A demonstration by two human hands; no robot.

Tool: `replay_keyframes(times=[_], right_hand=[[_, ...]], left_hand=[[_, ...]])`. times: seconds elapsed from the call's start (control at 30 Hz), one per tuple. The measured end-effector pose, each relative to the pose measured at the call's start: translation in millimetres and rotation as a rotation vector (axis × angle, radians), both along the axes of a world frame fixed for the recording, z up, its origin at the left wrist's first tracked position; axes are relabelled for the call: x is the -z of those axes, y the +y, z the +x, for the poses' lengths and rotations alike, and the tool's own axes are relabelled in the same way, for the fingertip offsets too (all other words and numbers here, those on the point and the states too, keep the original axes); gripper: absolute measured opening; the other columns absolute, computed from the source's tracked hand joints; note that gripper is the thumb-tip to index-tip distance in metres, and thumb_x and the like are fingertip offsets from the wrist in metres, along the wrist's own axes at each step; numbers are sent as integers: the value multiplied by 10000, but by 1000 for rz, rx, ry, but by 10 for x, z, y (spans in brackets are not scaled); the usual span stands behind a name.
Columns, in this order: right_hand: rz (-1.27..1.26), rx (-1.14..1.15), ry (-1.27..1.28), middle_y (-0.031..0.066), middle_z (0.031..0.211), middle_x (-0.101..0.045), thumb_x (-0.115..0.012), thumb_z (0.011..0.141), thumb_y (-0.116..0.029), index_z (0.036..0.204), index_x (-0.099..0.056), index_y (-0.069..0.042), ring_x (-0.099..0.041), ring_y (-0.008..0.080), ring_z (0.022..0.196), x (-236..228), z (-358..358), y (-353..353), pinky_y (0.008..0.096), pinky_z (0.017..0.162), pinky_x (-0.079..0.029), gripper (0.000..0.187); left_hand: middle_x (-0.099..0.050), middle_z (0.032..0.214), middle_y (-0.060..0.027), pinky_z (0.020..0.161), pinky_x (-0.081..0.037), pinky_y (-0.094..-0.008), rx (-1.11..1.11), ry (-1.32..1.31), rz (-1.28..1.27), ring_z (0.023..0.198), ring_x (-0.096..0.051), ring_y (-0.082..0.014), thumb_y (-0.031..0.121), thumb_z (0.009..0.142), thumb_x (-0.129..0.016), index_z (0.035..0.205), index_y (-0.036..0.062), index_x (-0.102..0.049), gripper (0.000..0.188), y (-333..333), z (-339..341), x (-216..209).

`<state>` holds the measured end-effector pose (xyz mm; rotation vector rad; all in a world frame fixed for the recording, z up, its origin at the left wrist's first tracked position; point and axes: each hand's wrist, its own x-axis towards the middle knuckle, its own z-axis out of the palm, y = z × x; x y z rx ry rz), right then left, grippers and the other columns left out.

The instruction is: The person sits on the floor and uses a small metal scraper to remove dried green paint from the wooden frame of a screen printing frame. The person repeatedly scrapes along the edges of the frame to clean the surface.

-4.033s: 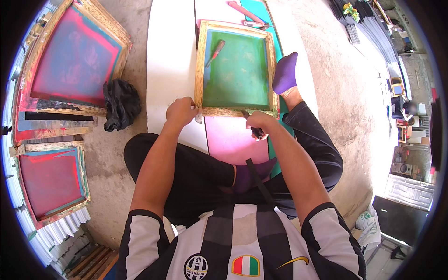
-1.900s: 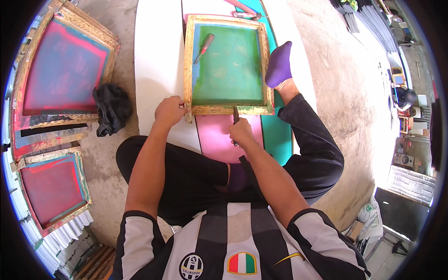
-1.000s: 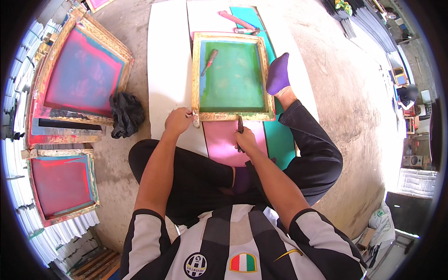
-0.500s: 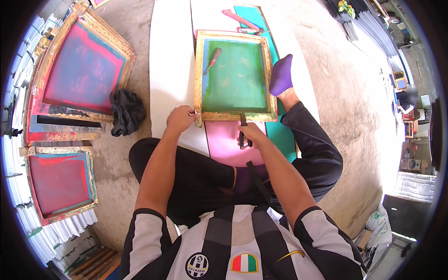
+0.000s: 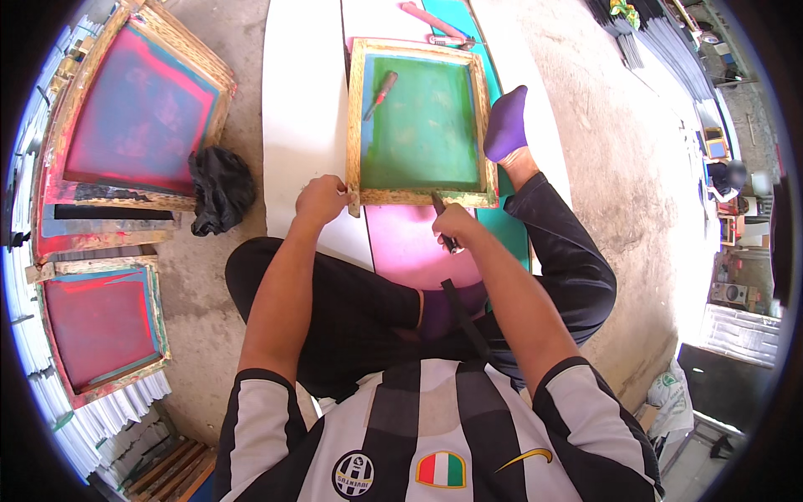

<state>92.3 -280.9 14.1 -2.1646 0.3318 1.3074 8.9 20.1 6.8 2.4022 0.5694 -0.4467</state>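
Note:
A wooden screen frame (image 5: 393, 197) with green mesh (image 5: 431, 142) lies in front of me. My left hand (image 5: 320, 201) is closed at its near left corner, with fingertips pinched against the wood; whether they hold something small is hidden. In my right hand (image 5: 458, 224) is a dark pair of pliers (image 5: 438, 202), its jaw end touching or just over the frame's near bar. The fingers wrap round the handles. On the mesh, toward the upper left, rests a screwdriver (image 5: 382, 90) with a dark and red handle.
Under the frame are white, pink (image 5: 410, 247) and teal boards (image 5: 512, 238). Beyond it lie a pinkish strip (image 5: 431, 18) and a small metal tool (image 5: 447, 40). My purple-socked foot (image 5: 507, 125) is beside the right bar. Leftward are more frames (image 5: 100, 326) and a black bag (image 5: 222, 191).
The pliers have tilted, their jaw end now leaning left and their handles right. My right hand has turned with them. My left hand stays at the corner.

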Motion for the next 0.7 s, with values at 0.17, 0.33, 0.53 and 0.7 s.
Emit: replay_keyframes(times=[0.17,0.33,0.53,0.7], right_hand=[[54,97,-185,147,683,-666,-595,888,-101,914,-621,63,-646,236,511,120,-241,26,400,420,-490,168],[12,126,-182,144,678,-663,-615,880,-114,922,-625,31,-632,218,489,144,-267,59,389,414,-485,151],[-138,-43,-356,231,965,-757,-627,880,-176,1055,-689,10,-764,374,910,347,-324,31,503,811,-601,263],[-182,-22,-462,242,1095,-754,-629,877,-191,1151,-700,-48,-725,423,1068,238,-506,135,534,951,-559,316]], left_hand=[[-779,1069,-169,870,-576,-452,22,57,19,1009,-745,-349,394,869,-821,1112,47,-785,425,-37,38,-41],[-777,1057,-170,859,-574,-450,23,58,15,994,-743,-353,380,850,-838,1106,33,-782,435,-17,61,-35],[-778,1030,-181,846,-576,-428,15,36,-48,957,-747,-345,348,819,-863,1045,11,-788,413,-1,99,-33],[-776,972,-190,814,-576,-426,-18,-74,-69,908,-750,-337,355,824,-854,1043,7,-788,416,24,-30,66]])
